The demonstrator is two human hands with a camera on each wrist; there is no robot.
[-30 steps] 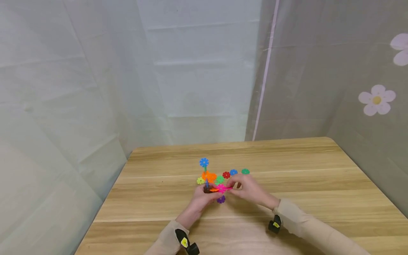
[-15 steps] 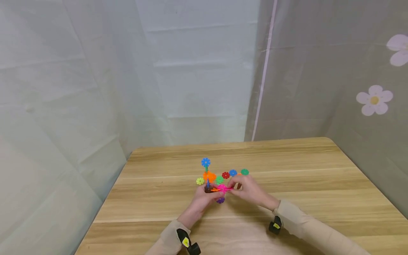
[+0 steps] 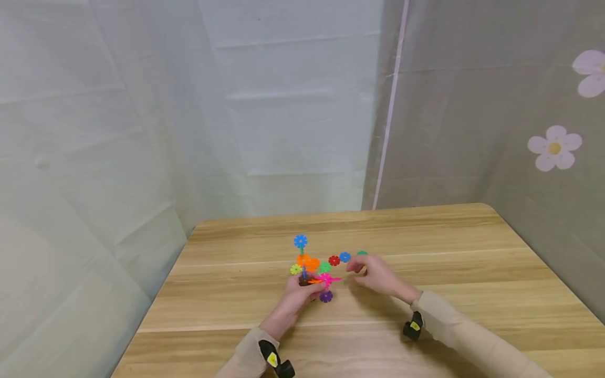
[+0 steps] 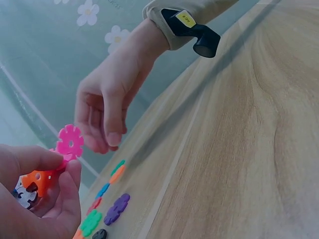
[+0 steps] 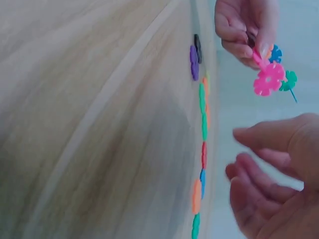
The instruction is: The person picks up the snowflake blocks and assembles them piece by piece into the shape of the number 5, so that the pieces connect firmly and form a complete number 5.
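The cluster (image 3: pixel 312 268) of joined snowflake discs — pink (image 4: pixel 70 142), orange (image 4: pixel 39 180), blue and others — sits above the middle of the desk (image 3: pixel 472 273), gripped by the left hand (image 3: pixel 300 295) with its fingers curled round the orange disc. The right hand (image 3: pixel 375 275) hovers just beside the pink disc, fingers loosely curled, holding nothing. Loose discs lie flat toward the far edge: one purple (image 3: pixel 325 296), one red (image 3: pixel 334 260), one blue (image 3: pixel 345 256), one green (image 3: pixel 362 253).

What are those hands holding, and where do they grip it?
The left hand pinches a cluster of snowflake discs at its near end, by the orange disc beside the pink disc. The right hand holds nothing.
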